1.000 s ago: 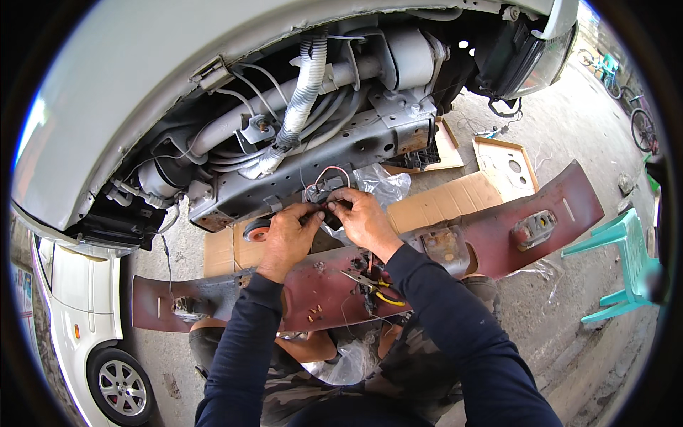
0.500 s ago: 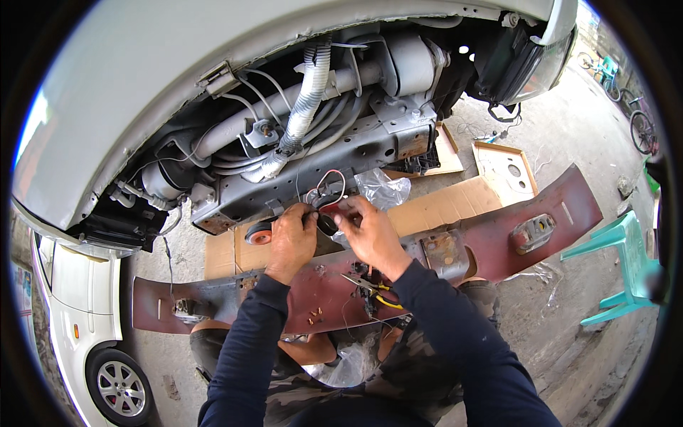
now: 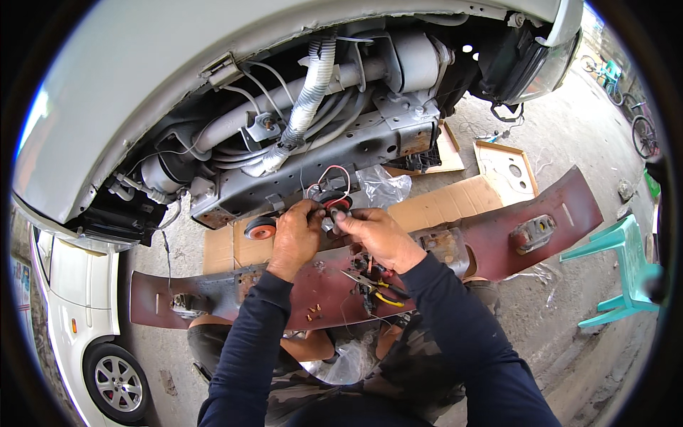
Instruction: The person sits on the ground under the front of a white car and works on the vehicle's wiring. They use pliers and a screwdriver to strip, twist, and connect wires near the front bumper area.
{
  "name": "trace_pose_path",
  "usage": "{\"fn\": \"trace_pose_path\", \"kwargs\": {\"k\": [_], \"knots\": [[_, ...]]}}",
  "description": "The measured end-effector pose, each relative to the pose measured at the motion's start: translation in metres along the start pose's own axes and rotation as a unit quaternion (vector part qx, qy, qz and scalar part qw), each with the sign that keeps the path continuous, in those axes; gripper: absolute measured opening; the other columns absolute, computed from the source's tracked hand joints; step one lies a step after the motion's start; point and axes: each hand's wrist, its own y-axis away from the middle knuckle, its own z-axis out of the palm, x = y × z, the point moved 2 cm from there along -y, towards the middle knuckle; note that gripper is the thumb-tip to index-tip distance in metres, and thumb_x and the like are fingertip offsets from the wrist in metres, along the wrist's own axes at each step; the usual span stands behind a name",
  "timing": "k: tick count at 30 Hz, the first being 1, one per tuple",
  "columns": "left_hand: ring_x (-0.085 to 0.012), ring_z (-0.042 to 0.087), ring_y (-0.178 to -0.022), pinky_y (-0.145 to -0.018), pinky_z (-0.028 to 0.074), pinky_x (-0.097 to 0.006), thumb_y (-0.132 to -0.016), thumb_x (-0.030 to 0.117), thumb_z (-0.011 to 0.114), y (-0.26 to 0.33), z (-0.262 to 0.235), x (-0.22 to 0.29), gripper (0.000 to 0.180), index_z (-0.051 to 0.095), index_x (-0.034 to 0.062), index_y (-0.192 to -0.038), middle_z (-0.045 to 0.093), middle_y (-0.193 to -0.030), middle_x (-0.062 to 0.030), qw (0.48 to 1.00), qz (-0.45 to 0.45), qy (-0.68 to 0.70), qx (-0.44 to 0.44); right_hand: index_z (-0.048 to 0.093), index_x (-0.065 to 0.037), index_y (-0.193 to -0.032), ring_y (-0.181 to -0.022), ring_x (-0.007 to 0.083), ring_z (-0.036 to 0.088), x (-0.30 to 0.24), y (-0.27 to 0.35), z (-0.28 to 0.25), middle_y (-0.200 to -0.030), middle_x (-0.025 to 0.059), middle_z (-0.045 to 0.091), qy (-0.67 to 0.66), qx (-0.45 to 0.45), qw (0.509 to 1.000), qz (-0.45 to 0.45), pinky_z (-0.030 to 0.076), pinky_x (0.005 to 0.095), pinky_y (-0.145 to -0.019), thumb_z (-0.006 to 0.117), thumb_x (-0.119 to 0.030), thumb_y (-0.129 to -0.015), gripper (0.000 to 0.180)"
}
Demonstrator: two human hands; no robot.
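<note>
My left hand [image 3: 295, 240] and my right hand [image 3: 380, 236] meet above the bumper, fingers closed around a red-and-black disc-shaped car horn [image 3: 337, 202]. The right thumb and fingers pinch at its near side; the small part between the fingertips is mostly hidden. A red and white wire [image 3: 343, 169] loops up behind the horn. Left of my left hand lies a second disc horn [image 3: 261, 229] with an orange-red centre. Below my hands, pliers with yellow-and-black handles [image 3: 384, 297] rest on the dull red bumper [image 3: 281, 288], beside dark connectors and several small brass-coloured pieces [image 3: 314, 312].
Ahead stands a vehicle's exposed front, with a grey crossmember [image 3: 313, 169] and corrugated hose [image 3: 310, 92]. Cardboard [image 3: 445, 205] and a clear plastic bag [image 3: 384, 185] lie beyond the bumper. A green plastic chair [image 3: 622, 263] stands right, a white car [image 3: 82, 299] left.
My right hand has shifted slightly right and down, its thumb now pinching at the horn's near side. The horn's red face shows differently, and the wire loop stands a little further right.
</note>
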Motion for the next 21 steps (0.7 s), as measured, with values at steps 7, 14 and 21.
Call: {"fn": "trace_pose_path", "kwargs": {"k": [7,14,21], "knots": [[-0.0407,0.071,-0.09,-0.08,0.054,-0.045,-0.094,0.01,0.067,0.005,-0.002,0.002,0.014,0.071,-0.0026,-0.1,0.072,-0.097,-0.0213,0.998,0.046,0.013,-0.031,0.069,0.003,-0.098,-0.078,0.0242,0.071,-0.006,-0.008,0.002,-0.095,0.0175,0.074,0.077,0.071,0.974,-0.2,0.052,0.0366,-0.067,0.069,-0.027,-0.1,0.03],[-0.0411,0.069,-0.087,-0.078,0.053,-0.047,-0.095,0.013,0.069,0.004,-0.006,0.01,0.015,0.07,-0.0021,-0.096,0.072,-0.094,-0.0199,0.998,0.042,0.02,-0.036,0.066,0.008,-0.104,-0.063,0.0176,0.065,0.006,-0.021,0.001,-0.07,0.0082,0.068,0.285,0.278,0.901,-0.173,0.051,0.0321,-0.061,0.069,-0.018,-0.099,0.027],[-0.0401,0.068,-0.098,-0.087,0.049,-0.049,-0.097,0.018,0.068,0.004,0.001,0.005,0.018,0.067,0.0003,-0.102,0.071,-0.103,-0.0174,0.999,0.031,-0.017,-0.007,0.067,0.003,-0.115,-0.091,0.0224,0.068,0.024,-0.025,0.009,-0.101,0.0145,0.073,0.154,0.134,0.951,-0.231,0.053,0.0345,-0.084,0.069,-0.013,-0.095,0.025]]}}
